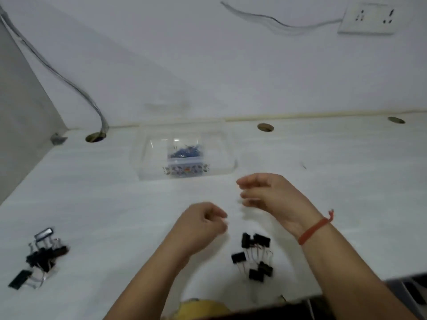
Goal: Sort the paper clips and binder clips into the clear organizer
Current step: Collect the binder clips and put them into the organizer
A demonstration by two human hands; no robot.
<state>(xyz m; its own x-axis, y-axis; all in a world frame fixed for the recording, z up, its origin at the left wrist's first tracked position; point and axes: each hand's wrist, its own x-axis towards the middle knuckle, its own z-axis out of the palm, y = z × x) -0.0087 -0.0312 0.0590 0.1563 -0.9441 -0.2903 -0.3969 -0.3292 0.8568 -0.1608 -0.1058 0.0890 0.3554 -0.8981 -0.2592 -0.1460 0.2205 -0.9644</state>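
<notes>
A clear organizer [150,167] stands at the back middle of the white desk; a small box of blue paper clips [184,152] sits inside it. Several small black binder clips [254,257] lie in a loose heap near the front edge. A second heap of larger black binder clips [42,255] lies at the front left. My left hand [203,224] hovers above the desk just left of the small heap, fingers curled in; I see nothing in it. My right hand [270,195] hangs above and behind that heap, fingers apart and empty. Motion blur softens both hands.
Three round cable holes [265,127] run along the desk's back edge, and a grey cable [69,82] drops into the left one. A wall socket [367,19] is at the upper right. A grey partition closes the left side. Something yellow [203,308] shows at the front edge.
</notes>
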